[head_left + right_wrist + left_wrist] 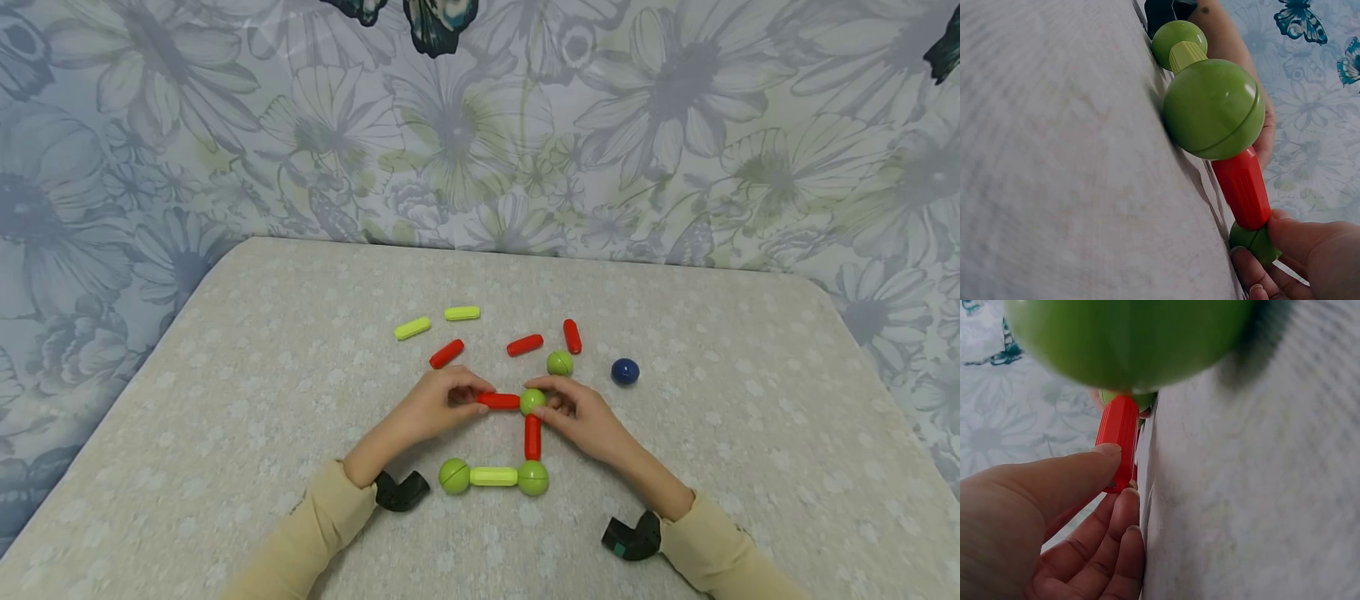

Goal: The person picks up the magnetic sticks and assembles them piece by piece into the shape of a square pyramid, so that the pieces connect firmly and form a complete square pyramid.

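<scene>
My left hand pinches the free end of a red rod between thumb and fingers. The rod's other end meets a green ball, which my right hand grips from the right with thumb and forefinger. From that ball a second red rod runs toward me to a corner green ball. A yellow-green rod joins this corner to another green ball on the left. In the left wrist view, the thumb presses on the ridged red rod.
Beyond the hands lie two yellow-green rods, loose red rods, a loose green ball and a dark blue ball. Everything rests on a cloth-covered table against a flowered wall covering. Black wrist devices sit by both sleeves.
</scene>
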{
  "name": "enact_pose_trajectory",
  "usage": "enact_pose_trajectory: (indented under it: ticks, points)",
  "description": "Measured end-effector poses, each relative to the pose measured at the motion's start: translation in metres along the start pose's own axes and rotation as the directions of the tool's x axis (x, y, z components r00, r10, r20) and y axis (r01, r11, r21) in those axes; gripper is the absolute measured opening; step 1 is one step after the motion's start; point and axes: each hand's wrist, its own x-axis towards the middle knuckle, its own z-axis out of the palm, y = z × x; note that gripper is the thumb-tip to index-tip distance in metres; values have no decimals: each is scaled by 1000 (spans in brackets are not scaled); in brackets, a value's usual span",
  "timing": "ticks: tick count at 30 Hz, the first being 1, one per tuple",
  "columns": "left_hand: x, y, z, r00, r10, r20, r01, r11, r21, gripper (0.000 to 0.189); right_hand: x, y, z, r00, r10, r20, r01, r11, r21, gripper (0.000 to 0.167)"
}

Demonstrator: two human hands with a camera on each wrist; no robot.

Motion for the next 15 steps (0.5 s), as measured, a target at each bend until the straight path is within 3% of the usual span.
enact_pose_trajectory:
  ticks: [15]
  points:
    - [-3,-4,2,999,-31,-15,30,999,-17,17,-1,2,1,1000,-12,-6,11,1000,-14,29]
